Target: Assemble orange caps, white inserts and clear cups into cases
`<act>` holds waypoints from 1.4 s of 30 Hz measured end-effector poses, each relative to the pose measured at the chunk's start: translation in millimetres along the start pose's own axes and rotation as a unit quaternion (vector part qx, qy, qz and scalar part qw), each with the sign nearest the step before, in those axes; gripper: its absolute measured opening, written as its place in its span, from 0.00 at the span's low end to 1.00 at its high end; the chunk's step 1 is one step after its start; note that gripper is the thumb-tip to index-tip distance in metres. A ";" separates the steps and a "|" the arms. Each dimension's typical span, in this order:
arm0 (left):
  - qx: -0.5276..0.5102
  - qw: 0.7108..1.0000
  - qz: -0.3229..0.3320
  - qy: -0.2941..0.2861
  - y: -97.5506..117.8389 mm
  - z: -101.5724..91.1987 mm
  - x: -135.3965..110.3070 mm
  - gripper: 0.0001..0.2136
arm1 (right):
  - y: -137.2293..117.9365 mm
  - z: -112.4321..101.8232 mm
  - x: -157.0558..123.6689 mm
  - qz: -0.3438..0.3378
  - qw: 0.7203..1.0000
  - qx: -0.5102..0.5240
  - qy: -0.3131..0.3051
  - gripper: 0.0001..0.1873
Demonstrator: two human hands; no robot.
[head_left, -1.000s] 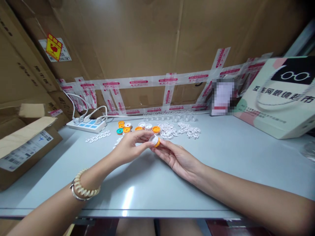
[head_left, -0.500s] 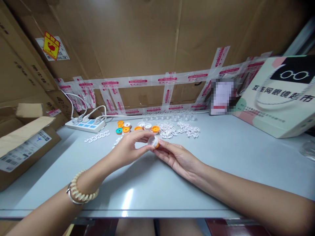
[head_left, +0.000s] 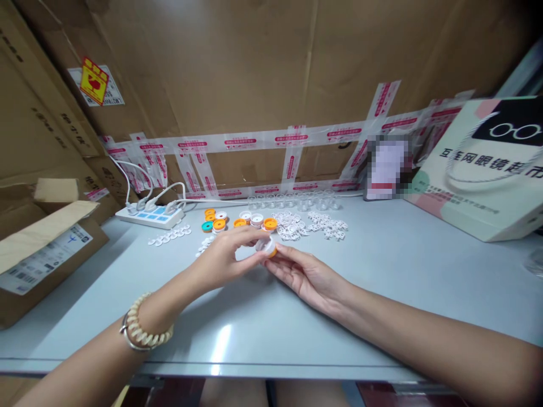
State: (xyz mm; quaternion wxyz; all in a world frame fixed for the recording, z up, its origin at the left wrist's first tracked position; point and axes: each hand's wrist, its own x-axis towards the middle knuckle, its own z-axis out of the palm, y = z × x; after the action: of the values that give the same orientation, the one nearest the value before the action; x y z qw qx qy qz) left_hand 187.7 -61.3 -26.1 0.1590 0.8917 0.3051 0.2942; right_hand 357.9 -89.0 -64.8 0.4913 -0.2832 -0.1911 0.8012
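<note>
Between my two hands, above the grey table, is a small round case point(head_left: 266, 247) with a clear cup side and an orange rim. My left hand point(head_left: 229, 254) pinches its clear side between thumb and fingers. From the right, my right hand point(head_left: 303, 274) grips the orange side, fingers curled underneath. Just beyond lie several orange, white and teal round caps point(head_left: 219, 225). A pile of small white plastic pieces point(head_left: 291, 226) sits behind my right hand, with a second heap of white pieces point(head_left: 328, 225) to its right.
Clear cups point(head_left: 297, 200) stand in rows at the back. Small white discs point(head_left: 169, 234) lie near a power strip point(head_left: 150, 215) with plugged cables. An opened cardboard box point(head_left: 51, 254) is at left; a phone point(head_left: 386, 169) leans at the back, beside a printed bag point(head_left: 483, 175).
Both hands still hold the round case in nearly the same place. The clear side is tipped slightly more upward, and the whole view has shifted a little.
</note>
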 end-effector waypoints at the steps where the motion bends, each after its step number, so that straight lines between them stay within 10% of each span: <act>1: -0.015 1.000 -0.006 -0.002 1.2 -0.7 0.6 0.12 | -0.3 -0.1 -0.2 0.005 1.000 0.005 -0.004 0.05; 42: -0.284 0.955 -0.074 -0.039 -10.5 -5.4 1.6 0.12 | -4.2 3.5 -3.3 -0.003 1.000 0.014 0.009 0.08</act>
State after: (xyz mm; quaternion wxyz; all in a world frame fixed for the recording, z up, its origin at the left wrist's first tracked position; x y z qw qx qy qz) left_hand 180.6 -51.7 -26.2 0.4386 0.7954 0.2681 0.3210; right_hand 359.7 -90.1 -58.9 0.4991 -0.2833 -0.1758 0.7999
